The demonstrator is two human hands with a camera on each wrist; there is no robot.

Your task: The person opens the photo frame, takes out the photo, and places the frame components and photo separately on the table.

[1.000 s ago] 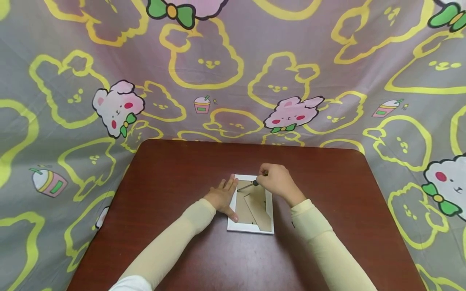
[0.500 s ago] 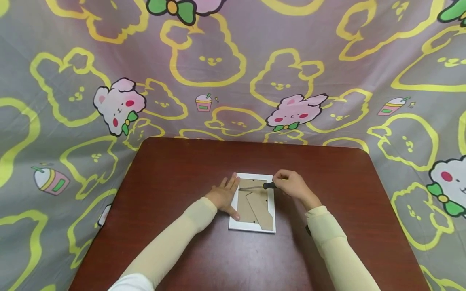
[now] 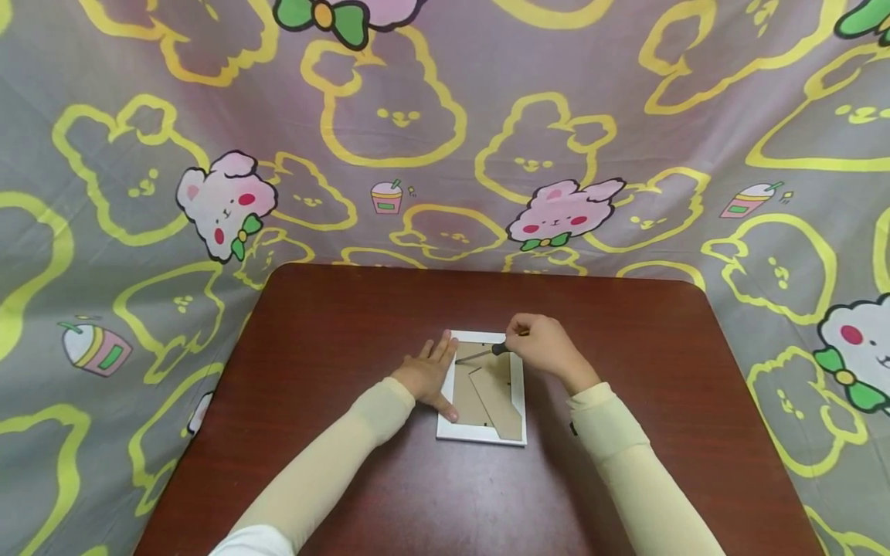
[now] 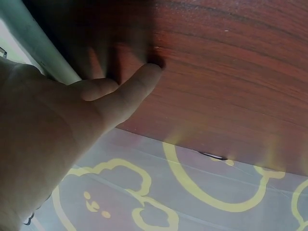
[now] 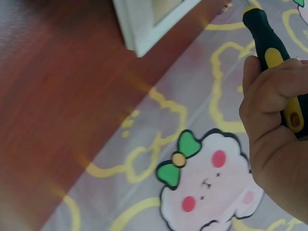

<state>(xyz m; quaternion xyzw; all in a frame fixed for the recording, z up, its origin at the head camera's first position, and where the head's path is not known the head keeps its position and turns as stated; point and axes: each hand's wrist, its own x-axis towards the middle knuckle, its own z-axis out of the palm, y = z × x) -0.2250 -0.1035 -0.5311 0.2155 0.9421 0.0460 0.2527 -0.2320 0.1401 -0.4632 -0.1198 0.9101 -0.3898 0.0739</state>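
A white picture frame [image 3: 481,435] lies face down on the table, its tan backing board [image 3: 467,401] and slanted stand leg showing. My left hand [image 3: 426,378] rests with spread fingers on the frame's left border; in the left wrist view its outer fingers [image 4: 127,94] reach over the wood. My right hand [image 3: 549,347] grips a screwdriver [image 3: 499,349] by its dark green and yellow handle [image 5: 272,48]. The shaft slants down left, and its tip is at a small dark tab near the board's upper left edge. Whether the tip touches the tab is too small to tell.
The reddish-brown table [image 3: 334,332] has rounded far corners. A grey curtain [image 3: 431,100] with yellow cartoon outlines hangs around its back and sides. Small dark tabs [image 3: 509,384] sit along the inner edges of the frame.
My right hand swung right and lower with the screwdriver, then came back up and left. The tip stayed near the upper left tab. My left hand kept its place on the frame.
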